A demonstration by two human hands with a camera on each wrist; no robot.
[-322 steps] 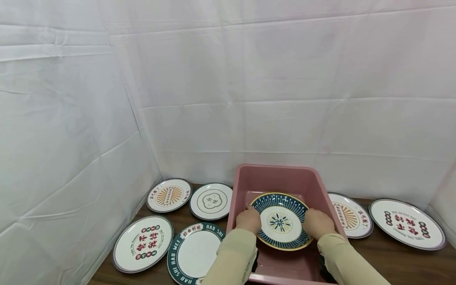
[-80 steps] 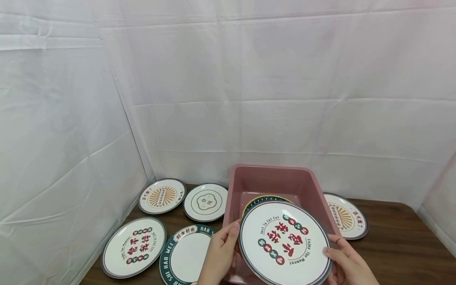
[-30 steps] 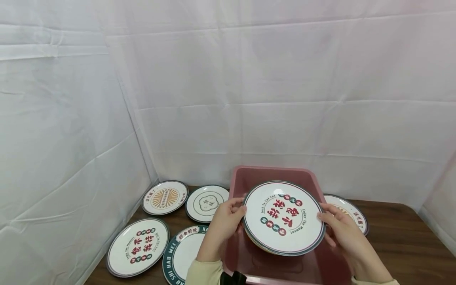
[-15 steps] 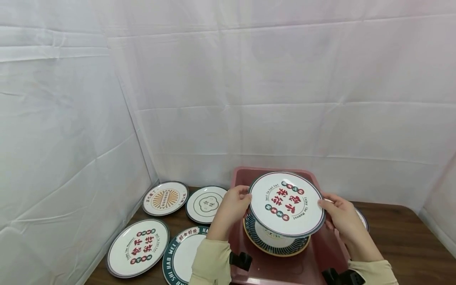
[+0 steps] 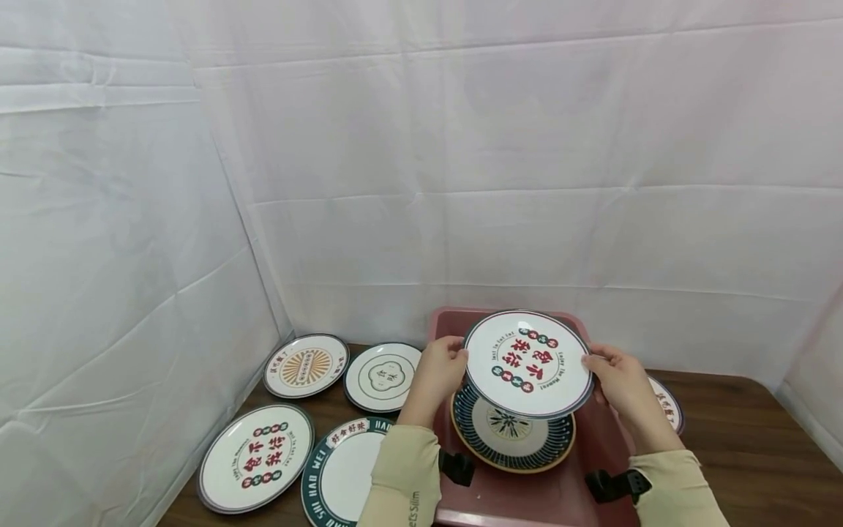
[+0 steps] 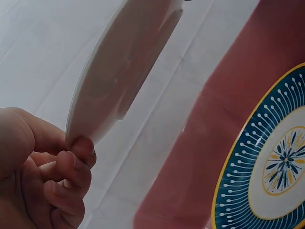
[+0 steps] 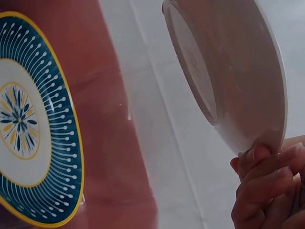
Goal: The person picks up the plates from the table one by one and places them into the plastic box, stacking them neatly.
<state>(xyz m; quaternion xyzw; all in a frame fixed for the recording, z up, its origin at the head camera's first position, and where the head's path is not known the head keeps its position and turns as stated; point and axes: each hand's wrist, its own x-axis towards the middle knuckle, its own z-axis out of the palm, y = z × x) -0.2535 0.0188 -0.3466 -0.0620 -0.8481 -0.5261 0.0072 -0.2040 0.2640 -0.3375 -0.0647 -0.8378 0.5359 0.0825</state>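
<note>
A white plate with red characters and a dark rim is held up over the pink tub. My left hand pinches its left edge and my right hand pinches its right edge. Both wrist views show the underside of this plate, fingertips under the rim. Below it, in the tub, lies a blue-patterned plate with a yellow rim, apart from the held plate. In the head view the held plate hides the far part of that patterned plate.
Several plates lie left of the tub: a sunburst plate, a flower-outline plate, a red-character plate and a green-rimmed plate. Another plate shows partly behind my right arm. White cloth hangs behind the wooden table.
The right-hand red-character plate was lifted from the table and brought over the tub. Since one second ago, both hands have raised it farther back, uncovering more of the blue-patterned plate.
</note>
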